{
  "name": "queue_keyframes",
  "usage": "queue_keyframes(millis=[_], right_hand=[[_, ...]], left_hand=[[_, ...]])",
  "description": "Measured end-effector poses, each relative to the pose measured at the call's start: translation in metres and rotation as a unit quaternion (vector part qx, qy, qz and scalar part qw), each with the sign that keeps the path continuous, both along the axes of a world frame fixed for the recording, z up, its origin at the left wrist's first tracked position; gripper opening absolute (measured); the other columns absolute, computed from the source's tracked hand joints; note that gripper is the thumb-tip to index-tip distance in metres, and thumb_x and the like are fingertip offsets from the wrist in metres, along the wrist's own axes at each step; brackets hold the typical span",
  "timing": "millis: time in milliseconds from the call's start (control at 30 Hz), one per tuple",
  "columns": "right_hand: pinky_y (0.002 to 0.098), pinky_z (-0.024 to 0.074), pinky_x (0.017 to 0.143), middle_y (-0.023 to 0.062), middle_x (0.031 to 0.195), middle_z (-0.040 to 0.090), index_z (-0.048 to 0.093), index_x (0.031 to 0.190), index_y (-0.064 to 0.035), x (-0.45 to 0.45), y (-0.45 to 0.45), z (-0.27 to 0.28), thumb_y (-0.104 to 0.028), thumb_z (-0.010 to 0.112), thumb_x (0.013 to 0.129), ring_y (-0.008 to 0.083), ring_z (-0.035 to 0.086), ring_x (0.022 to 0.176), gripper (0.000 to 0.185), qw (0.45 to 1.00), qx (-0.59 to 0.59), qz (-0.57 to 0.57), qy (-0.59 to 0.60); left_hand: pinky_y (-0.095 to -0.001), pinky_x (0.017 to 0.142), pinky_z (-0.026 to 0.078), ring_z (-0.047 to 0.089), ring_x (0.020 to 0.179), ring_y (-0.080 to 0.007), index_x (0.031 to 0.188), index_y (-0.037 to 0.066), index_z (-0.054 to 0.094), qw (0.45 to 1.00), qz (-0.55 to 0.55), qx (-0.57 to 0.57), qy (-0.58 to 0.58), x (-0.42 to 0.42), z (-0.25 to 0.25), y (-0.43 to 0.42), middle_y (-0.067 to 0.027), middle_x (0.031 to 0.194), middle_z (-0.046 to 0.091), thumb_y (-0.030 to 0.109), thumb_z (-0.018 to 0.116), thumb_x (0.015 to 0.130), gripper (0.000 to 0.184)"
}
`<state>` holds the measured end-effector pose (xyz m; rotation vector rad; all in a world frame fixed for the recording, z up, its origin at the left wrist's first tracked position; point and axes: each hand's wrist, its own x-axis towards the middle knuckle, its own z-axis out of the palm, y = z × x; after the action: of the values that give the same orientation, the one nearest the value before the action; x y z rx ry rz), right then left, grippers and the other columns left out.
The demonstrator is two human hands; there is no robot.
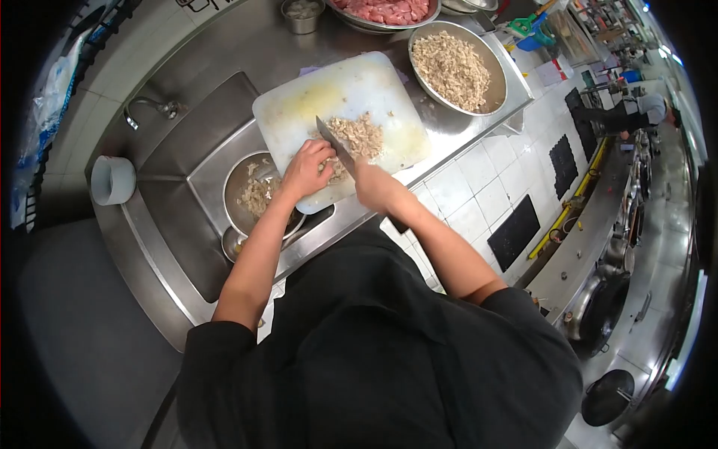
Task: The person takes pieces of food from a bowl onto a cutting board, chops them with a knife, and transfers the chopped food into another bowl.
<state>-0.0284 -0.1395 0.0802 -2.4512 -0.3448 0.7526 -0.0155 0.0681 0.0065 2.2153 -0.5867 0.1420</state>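
Note:
A knife (336, 145) is in my right hand (380, 187), its blade angled up and left over the white cutting board (288, 112). My left hand (307, 169) rests at the board's near left part with its fingers curled beside the blade, on pale chopped food; what lies under the fingertips is mostly hidden. More chopped food (361, 137) is heaped on the board just beyond the knife. Below my left hand, a metal bowl (233, 196) with similar pieces stands at the sink, partly under the board. A larger metal bowl (451, 69) full of chopped pieces stands right of the board.
A bowl of raw pink meat (385, 10) and a small metal pot (302, 16) stand at the counter's back. The sink (161, 224) with its faucet (149, 111) is at left, near a white container (113, 180). Another person (645, 111) is far right.

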Motion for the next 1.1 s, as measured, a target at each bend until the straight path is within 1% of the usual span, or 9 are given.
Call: queue_keyframes(millis=[167,333,467,633,700,867,933,1000,1100], right_hand=[[0.0606,0.0531,0.083,0.0393,0.090,0.068,0.051,0.110,0.0087,0.012,0.012,-0.056,-0.001,0.047,0.092,0.0539,0.069,0.091,0.021,0.995,0.049,-0.066,-0.062],[0.0598,0.0536,0.081,0.0386,0.089,0.068,0.050,0.112,0.0097,-0.015,0.010,-0.014,-0.003,0.048,0.094,0.0535,0.069,0.091,0.022,0.999,0.010,-0.045,-0.012],[0.0591,0.0538,0.081,0.0387,0.091,0.068,0.050,0.116,0.0088,0.014,0.022,-0.062,-0.007,0.049,0.097,0.0529,0.069,0.092,0.025,0.992,0.074,-0.080,-0.068],[0.0598,0.0535,0.081,0.0380,0.093,0.068,0.050,0.113,0.0092,0.019,0.012,-0.003,-0.006,0.049,0.096,0.0531,0.069,0.091,0.022,0.998,0.022,-0.030,-0.054],[0.0608,0.0531,0.083,0.0387,0.094,0.068,0.050,0.114,0.0095,-0.004,0.010,0.031,-0.004,0.048,0.095,0.0548,0.068,0.091,0.023,0.999,-0.026,-0.004,0.044],[0.0615,0.0533,0.084,0.0392,0.094,0.068,0.052,0.113,0.0094,-0.017,0.026,-0.036,-0.006,0.046,0.095,0.0528,0.069,0.093,0.023,0.998,-0.053,-0.022,-0.009],[0.0606,0.0539,0.085,0.0387,0.094,0.069,0.051,0.114,0.0088,0.014,0.027,-0.065,-0.006,0.047,0.096,0.0513,0.070,0.095,0.024,0.996,0.038,-0.022,-0.077],[0.0586,0.0548,0.085,0.0387,0.093,0.069,0.050,0.116,0.0098,0.023,0.024,-0.014,-0.005,0.047,0.095,0.0516,0.071,0.093,0.026,0.999,0.008,0.001,-0.043],[0.0581,0.0543,0.086,0.0402,0.093,0.068,0.048,0.120,0.0121,-0.016,0.023,0.004,-0.003,0.046,0.093,0.0524,0.070,0.093,0.031,0.999,-0.034,0.004,0.021]], left_hand=[[-0.0442,0.098,0.052,0.063,0.112,-0.0371,0.105,0.002,0.072,1.000,-0.007,-0.008,0.024,0.000,-0.006,0.000,-0.0179,0.115,0.070,0.010,0.069,0.088,0.020],[-0.0444,0.098,0.052,0.063,0.112,-0.0374,0.106,0.002,0.071,0.999,0.003,-0.020,0.029,-0.005,-0.011,0.002,-0.0177,0.115,0.070,0.009,0.069,0.088,0.019],[-0.0445,0.098,0.052,0.063,0.112,-0.0375,0.105,0.002,0.071,0.999,0.006,-0.045,0.013,-0.005,-0.018,0.004,-0.0168,0.115,0.070,0.009,0.070,0.087,0.020],[-0.0440,0.099,0.052,0.062,0.113,-0.0362,0.106,0.002,0.072,0.999,0.026,-0.012,-0.036,-0.014,0.004,0.008,-0.0150,0.115,0.068,0.010,0.071,0.086,0.022],[-0.0427,0.099,0.052,0.061,0.114,-0.0344,0.106,0.003,0.072,1.000,0.017,0.010,-0.016,-0.015,-0.004,0.013,-0.0135,0.116,0.068,0.012,0.072,0.085,0.022],[-0.0425,0.097,0.053,0.063,0.112,-0.0338,0.105,0.002,0.073,1.000,0.022,0.012,0.010,-0.019,-0.008,0.013,-0.0142,0.116,0.069,0.012,0.072,0.086,0.021],[-0.0427,0.096,0.054,0.064,0.111,-0.0339,0.104,0.002,0.073,1.000,0.027,0.008,-0.002,-0.020,-0.012,0.012,-0.0146,0.116,0.070,0.011,0.072,0.086,0.021],[-0.0435,0.095,0.055,0.065,0.109,-0.0354,0.105,0.002,0.074,1.000,0.026,-0.003,0.015,-0.015,-0.011,0.013,-0.0158,0.114,0.071,0.010,0.071,0.086,0.021],[-0.0430,0.095,0.055,0.065,0.108,-0.0357,0.104,0.002,0.073,1.000,0.025,-0.011,0.016,-0.016,-0.010,0.014,-0.0157,0.112,0.071,0.008,0.071,0.085,0.020]])
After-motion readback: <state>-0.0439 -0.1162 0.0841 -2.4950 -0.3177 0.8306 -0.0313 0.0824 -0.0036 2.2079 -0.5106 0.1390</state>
